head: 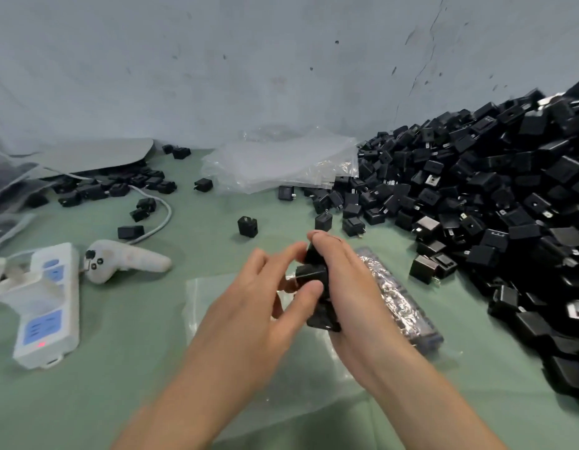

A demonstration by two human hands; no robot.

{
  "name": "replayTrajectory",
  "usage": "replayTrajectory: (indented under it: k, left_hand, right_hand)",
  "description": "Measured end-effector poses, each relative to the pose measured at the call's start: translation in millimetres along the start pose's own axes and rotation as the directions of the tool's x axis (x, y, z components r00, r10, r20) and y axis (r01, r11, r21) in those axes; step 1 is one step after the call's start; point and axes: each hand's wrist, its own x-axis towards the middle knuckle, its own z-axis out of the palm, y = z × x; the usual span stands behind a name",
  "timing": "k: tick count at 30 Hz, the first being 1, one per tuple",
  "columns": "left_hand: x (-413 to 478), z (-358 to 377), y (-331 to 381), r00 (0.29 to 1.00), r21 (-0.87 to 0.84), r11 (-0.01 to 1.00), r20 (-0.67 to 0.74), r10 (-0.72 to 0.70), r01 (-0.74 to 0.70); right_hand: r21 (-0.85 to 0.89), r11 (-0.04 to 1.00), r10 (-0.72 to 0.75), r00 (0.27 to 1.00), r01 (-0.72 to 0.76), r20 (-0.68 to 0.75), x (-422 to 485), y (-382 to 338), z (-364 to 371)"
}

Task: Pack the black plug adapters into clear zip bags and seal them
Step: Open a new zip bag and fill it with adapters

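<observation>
Above the near middle of a green worktop [119, 384], a person's right hand [350, 287] grips a short stack of black plug adapters [314, 277] while the left hand [249, 293] pinches the upper one, apparently squaring them for bagging. An empty clear zip bag [210, 303] lies flat beneath; opening its mouth looks like the next requirement. A filled bag [398, 297] lies just beside, a heap of adapters [492, 196] banks the right edge, and a scuffed grey wall [281, 60] stands behind.

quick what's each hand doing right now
Left hand: pinching a black plug adapter.
Right hand: gripping a stack of black plug adapters.
</observation>
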Motion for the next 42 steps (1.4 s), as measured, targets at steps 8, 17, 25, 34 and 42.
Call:
replayTrajectory:
  k: [8, 17, 25, 34, 42]
  left_hand:
    - [-18, -8, -5, 0.982, -0.244, 0.969, -0.176, -0.074, 0.030]
    - [-56, -65, -108, 0.842, -0.130, 0.847, -0.102, -0.529, 0.516]
    - [-63, -43, -98, 0.942, -0.006, 0.943, 0.048, -0.331, 0.332]
    - [-69, -45, -105, 0.971, 0.072, 0.971, 0.055, -0.231, 0.227]
    - [-60, -46, -96, 0.980, 0.119, 0.992, 0.196, 0.020, -0.044]
  right_hand:
    - [-0.135, 0.988, -0.068, 0.998, 0.068, 0.009, -5, 2, 5]
    - [-0.070, 0.997, -0.041, 0.981, 0.028, -0.189, 13, -18, -28]
    - [-0.138, 0.990, -0.064, 0.965, 0.029, -0.256, 21, -11, -44]
    - [-0.148, 0.989, -0.062, 0.948, 0.015, -0.313, 25, -8, -52]
    - [-0.146, 0.989, -0.074, 0.954, 0.033, -0.289, 27, -8, -49]
